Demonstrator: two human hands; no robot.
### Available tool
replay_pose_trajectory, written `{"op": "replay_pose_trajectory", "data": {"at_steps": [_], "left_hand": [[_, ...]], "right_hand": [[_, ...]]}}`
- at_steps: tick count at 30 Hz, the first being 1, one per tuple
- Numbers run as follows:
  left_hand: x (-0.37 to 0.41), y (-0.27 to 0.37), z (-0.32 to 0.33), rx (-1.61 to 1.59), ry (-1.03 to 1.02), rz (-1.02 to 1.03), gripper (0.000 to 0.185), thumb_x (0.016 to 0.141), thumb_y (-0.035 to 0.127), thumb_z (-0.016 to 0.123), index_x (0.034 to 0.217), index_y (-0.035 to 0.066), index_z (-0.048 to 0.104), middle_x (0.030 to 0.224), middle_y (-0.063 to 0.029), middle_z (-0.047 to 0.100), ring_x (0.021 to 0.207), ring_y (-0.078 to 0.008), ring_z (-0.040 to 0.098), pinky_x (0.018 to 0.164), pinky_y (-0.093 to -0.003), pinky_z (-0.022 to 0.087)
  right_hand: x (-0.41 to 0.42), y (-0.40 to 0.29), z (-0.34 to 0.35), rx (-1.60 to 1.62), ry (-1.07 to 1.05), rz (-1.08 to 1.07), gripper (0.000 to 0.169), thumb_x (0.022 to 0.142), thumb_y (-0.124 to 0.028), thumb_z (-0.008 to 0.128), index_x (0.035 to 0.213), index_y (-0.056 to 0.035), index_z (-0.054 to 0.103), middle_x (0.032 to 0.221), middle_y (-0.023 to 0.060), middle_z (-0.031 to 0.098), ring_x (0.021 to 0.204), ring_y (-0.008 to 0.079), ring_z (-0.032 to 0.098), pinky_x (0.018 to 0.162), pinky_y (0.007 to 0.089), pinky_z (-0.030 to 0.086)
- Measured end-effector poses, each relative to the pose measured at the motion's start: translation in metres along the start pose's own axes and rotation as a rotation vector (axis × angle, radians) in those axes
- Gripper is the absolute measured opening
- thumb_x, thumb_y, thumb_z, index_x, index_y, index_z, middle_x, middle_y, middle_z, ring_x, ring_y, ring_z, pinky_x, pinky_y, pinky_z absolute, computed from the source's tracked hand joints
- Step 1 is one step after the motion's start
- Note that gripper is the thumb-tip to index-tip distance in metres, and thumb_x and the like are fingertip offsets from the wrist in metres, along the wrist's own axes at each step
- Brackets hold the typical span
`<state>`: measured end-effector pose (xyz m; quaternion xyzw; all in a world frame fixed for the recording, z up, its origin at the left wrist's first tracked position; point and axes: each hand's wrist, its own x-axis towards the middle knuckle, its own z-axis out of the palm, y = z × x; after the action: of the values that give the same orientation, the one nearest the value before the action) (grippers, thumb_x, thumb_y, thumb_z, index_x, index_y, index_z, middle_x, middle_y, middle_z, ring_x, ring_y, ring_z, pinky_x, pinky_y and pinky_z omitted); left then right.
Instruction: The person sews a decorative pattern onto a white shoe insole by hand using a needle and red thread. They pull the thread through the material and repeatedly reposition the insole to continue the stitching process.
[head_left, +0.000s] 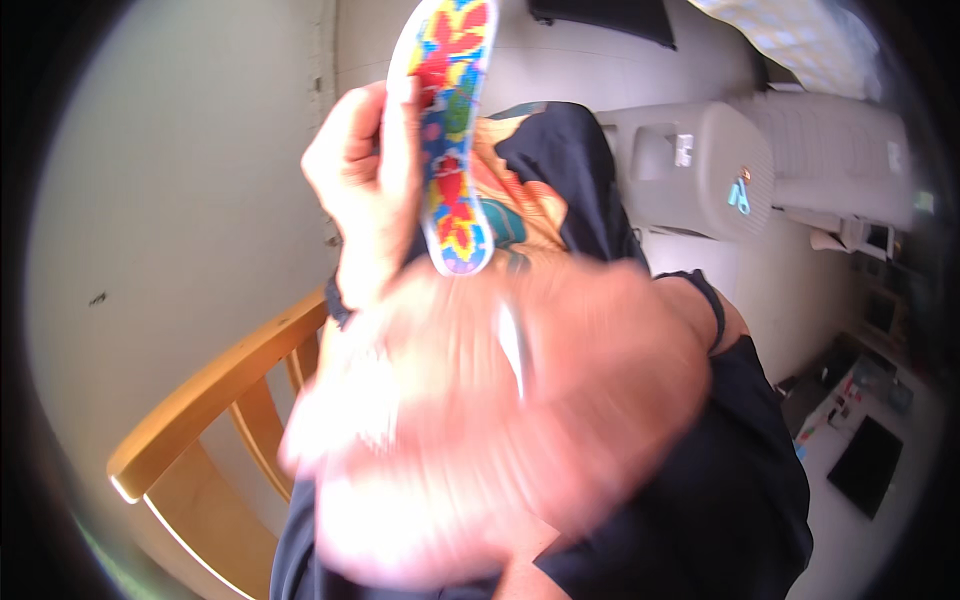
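Observation:
My left hand (364, 176) grips a shoe insole (454, 112) by its edge, thumb across its face. The insole has a white rim and a cross-stitch pattern in red, yellow, blue and green. It stands lengthwise in view, its top end cut off by the frame's edge. Close to the camera, my right hand (487, 405) is a large motion blur below the insole, over my lap. A thin bright sliver shows among its blurred fingers; I cannot tell whether it is a needle or a gap. Whether the right hand holds anything is unclear.
To the right stands a grey plastic stool (694, 165) with small teal scissors (740, 196) on top. A wooden slatted rail (225, 390) runs along the left, near the pale wall (172, 187). A checked cloth (802, 45) hangs top right. A flat black object (866, 465) lies lower right.

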<state>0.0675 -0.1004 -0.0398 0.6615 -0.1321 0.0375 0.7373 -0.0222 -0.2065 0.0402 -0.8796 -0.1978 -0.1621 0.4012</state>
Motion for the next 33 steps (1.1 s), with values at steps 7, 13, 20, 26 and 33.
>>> {"op": "replay_pose_trajectory", "data": {"at_steps": [7, 13, 20, 26, 33], "left_hand": [[-0.041, 0.008, -0.015, 0.210, -0.087, 0.032, 0.018, 0.093, 0.010, 0.055, 0.089, -0.006, 0.062, 0.077, -0.0039, 0.063, 0.071, -0.0063, 0.053, 0.066, -0.0201, 0.044], [-0.066, 0.008, -0.020, 0.069, -0.050, -0.099, 0.015, 0.092, 0.006, 0.055, 0.083, -0.004, 0.062, 0.075, -0.0036, 0.062, 0.069, -0.0064, 0.053, 0.066, -0.0192, 0.042], [-0.072, 0.010, -0.044, 0.112, -0.116, -0.001, 0.017, 0.095, 0.009, 0.052, 0.091, -0.004, 0.062, 0.080, -0.0041, 0.064, 0.074, -0.0066, 0.056, 0.070, -0.0197, 0.043], [-0.071, 0.005, -0.031, 0.010, -0.026, 0.058, 0.013, 0.091, 0.003, 0.055, 0.082, -0.004, 0.059, 0.073, -0.0034, 0.058, 0.068, -0.0067, 0.050, 0.063, -0.0193, 0.040], [-0.073, 0.013, -0.043, -0.100, -0.011, 0.056, 0.016, 0.095, 0.013, 0.053, 0.100, -0.001, 0.060, 0.090, -0.0043, 0.064, 0.083, -0.0070, 0.056, 0.078, -0.0219, 0.044]], "right_hand": [[-0.004, -0.036, 0.011, 0.721, -0.147, -0.194, 0.017, 0.087, -0.004, 0.054, 0.104, -0.0036, 0.056, 0.074, 0.0125, 0.061, 0.065, 0.0254, 0.062, 0.062, 0.0317, 0.048], [-0.008, -0.069, -0.015, 1.208, -0.305, -0.287, 0.015, 0.087, -0.006, 0.055, 0.102, -0.0034, 0.057, 0.074, 0.0114, 0.062, 0.065, 0.0230, 0.061, 0.062, 0.0302, 0.048], [-0.019, -0.084, -0.009, 1.352, -0.360, -0.299, 0.014, 0.087, -0.007, 0.055, 0.100, -0.0033, 0.059, 0.074, 0.0102, 0.062, 0.065, 0.0203, 0.061, 0.062, 0.0285, 0.048], [-0.022, -0.083, -0.012, 1.408, -0.436, -0.266, 0.013, 0.087, -0.009, 0.056, 0.098, -0.0031, 0.060, 0.074, 0.0092, 0.062, 0.065, 0.0180, 0.060, 0.062, 0.0271, 0.048], [-0.022, -0.087, -0.010, 1.456, -0.481, -0.205, 0.013, 0.087, -0.011, 0.057, 0.096, -0.0029, 0.061, 0.073, 0.0080, 0.063, 0.065, 0.0153, 0.060, 0.062, 0.0254, 0.047]]}}
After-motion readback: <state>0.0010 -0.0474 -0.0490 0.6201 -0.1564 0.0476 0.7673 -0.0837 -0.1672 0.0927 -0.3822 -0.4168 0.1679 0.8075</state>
